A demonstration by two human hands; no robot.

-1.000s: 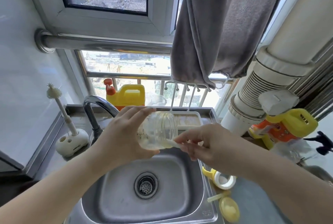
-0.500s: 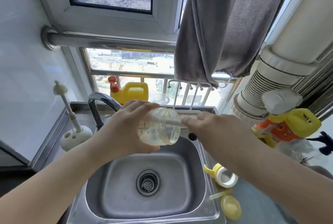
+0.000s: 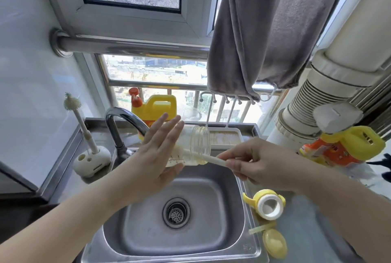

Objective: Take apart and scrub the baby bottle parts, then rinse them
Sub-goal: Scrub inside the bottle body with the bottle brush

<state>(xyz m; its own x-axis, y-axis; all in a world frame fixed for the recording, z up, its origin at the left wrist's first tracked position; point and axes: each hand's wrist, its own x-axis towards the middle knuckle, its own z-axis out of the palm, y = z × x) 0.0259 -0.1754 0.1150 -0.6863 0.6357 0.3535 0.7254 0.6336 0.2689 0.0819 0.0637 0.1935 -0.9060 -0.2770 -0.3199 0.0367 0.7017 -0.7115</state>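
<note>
The sink [image 3: 237,210] fills the lower middle of the frame, dry as far as can be seen, with no water running from the tap [image 3: 124,121] at centre left. That suggests rinsing has not begun.

Above the basin, at centre frame, the bottle [image 3: 196,144] lies on its side, mouth toward the right. The left hand [image 3: 156,157] carries it with fingers straight and spread along its far side, the thumb underneath. The bottle is already stripped of its top, so the taking apart looks done. The right hand [image 3: 260,161], right of centre, pinches a pale brush handle [image 3: 213,159] between thumb and curled fingers. The shaft runs into the bottle's mouth, so scrubbing of the bottle is judged under way.

On the worktop at lower right lie the yellow collar [image 3: 266,203], a small straw piece [image 3: 261,228] and the yellow cap [image 3: 275,243], all well apart from the hands. Whether these have been scrubbed cannot be told; they still need rinsing at least.

The brush head is hard to make out through the cloudy bottle wall and behind the left hand. No suds can be confirmed. The teat is not clearly seen. A second brush [image 3: 73,104] stands in its holder at left.
</note>
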